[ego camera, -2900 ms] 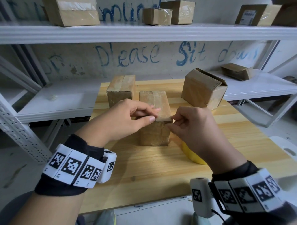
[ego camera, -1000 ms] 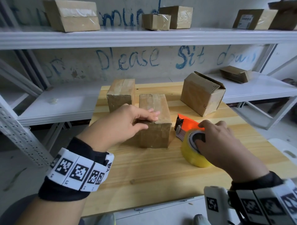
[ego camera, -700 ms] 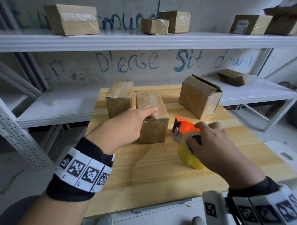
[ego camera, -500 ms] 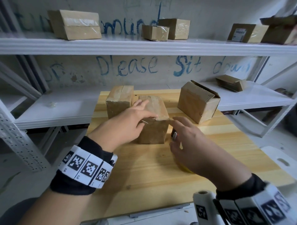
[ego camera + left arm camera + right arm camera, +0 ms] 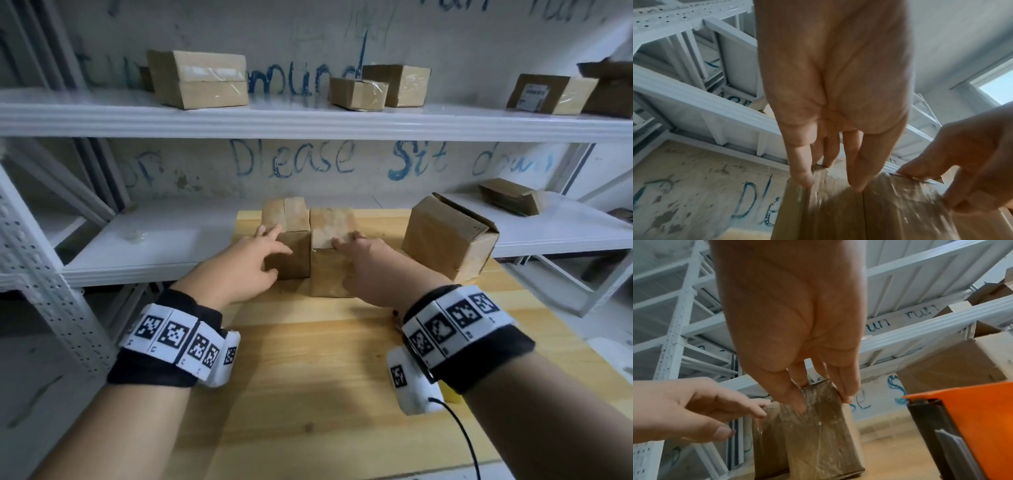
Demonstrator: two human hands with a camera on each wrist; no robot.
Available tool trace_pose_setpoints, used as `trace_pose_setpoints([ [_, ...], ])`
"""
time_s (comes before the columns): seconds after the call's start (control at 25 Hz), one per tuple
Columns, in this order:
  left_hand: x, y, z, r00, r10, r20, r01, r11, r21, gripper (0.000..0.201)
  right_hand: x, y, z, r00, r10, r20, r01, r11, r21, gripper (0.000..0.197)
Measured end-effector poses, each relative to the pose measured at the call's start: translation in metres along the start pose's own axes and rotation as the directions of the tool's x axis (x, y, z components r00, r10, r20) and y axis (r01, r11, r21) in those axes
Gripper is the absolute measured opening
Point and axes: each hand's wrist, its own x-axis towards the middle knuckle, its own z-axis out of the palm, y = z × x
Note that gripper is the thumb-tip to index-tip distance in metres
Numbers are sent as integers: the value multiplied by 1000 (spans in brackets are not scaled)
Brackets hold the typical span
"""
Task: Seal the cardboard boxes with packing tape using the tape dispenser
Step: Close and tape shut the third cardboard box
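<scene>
A gray wall [image 5: 445,34] at the back has blue writing [image 5: 294,161] on it (part of it says "Please Sit"). White metal shelves [image 5: 308,120] stand along the wall. A wooden table [image 5: 308,394] sits in front, and a bright window [image 5: 996,91] shows in the left wrist view.

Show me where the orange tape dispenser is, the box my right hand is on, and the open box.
tape dispenser [image 5: 972,426], right wrist view, orange side plate.
taped box [image 5: 327,274], head view, front face below the fingers.
open box [image 5: 445,236], head view, front side panel.

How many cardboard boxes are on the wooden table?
3: the left box under the left hand, the middle box touched by the right hand, the open-flapped box right. None seems hidden.
</scene>
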Motion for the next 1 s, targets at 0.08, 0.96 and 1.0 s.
trace_pose_setpoints([
  [0.08,0,-5,-1,999,10,-36,-11,999,-39,39,13,2,0,1000,3,-6,-2,1000,16,71],
  [0.96,-9,7,-7,947,-30,-321,-8,993,-117,43,10,165,-51,769,583,-263,-592,804,52,44],
  [1.0,-9,8,-6,951,-38,-308,0,992,-124,43,9,170,-51,793,560,-242,-562,824,65,41],
])
